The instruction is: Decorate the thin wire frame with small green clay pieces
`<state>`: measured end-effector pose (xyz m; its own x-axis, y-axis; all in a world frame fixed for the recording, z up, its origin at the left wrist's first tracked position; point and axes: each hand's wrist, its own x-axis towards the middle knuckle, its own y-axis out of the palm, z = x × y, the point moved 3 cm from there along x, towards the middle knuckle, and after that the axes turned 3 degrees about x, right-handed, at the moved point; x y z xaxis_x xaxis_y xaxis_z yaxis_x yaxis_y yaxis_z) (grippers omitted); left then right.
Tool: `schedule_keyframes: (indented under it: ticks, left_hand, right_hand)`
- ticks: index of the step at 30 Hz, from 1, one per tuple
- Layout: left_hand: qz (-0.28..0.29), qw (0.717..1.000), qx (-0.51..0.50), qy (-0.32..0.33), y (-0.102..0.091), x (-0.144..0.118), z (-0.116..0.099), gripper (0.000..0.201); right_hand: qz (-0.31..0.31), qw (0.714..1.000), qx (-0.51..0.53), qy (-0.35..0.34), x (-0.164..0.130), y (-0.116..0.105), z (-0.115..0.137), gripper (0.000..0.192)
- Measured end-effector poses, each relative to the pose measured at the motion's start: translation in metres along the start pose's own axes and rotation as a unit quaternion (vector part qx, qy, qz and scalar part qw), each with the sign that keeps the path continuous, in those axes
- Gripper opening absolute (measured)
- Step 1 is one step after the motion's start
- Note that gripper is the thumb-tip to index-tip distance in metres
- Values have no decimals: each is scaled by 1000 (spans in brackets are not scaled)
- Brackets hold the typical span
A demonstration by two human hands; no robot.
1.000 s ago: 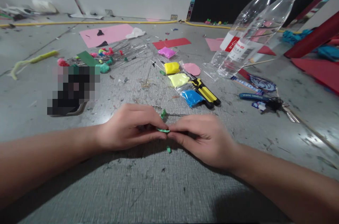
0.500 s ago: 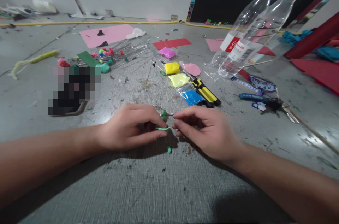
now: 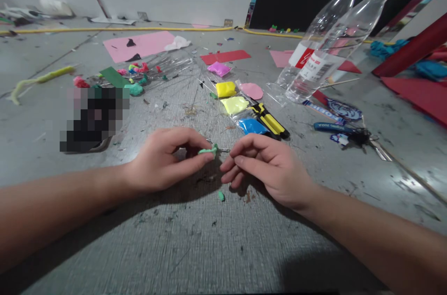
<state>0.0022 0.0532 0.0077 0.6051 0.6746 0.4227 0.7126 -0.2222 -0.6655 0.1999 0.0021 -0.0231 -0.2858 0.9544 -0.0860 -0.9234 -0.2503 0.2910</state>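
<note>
Left hand (image 3: pixel 171 160), thumb and fingertips clamped on a small strip of green clay (image 3: pixel 206 150), held just above the table (image 3: pixel 195 248) near the middle, its free end beside a thin wire (image 3: pixel 224 150); right hand (image 3: pixel 270 169) close by, fingers curled loosely, whether thumb and forefinger grip the wire I cannot tell. Clay looks very light and soft, likely a little tacky and easily dented or torn, so best taken by one end in a light fingertip pinch, as with the loose green crumb (image 3: pixel 221 196) lying nearer the wearer.

Two bottles (image 3: pixel 319 68) (both white-capped) stand near a blue strap (image 3: pixel 328 126).
</note>
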Motion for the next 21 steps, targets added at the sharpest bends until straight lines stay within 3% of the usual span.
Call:
schedule_keyframes:
  ticks: [4,8,13,17,21]
  left_hand:
    - [-115,983,-67,-128,0,2,14,13]
    - [-158,965,-90,-190,-3,4,27,15]
    - [-150,968,-30,-197,-6,5,27,13]
    - [-111,977,43,-175,-6,5,23,16]
    - [-64,978,105,-170,-5,5,22,17]
  right_hand:
    - [-4,1000,-3,-4,1,0,-4,24]
    - [-4,999,-30,12,0,-1,-5,36]
    - [11,994,-106,-20,-3,-2,-2,41]
    - [25,987,-144,-70,-4,-1,1,31]
    - [15,991,-128,-39,-4,0,2,30]
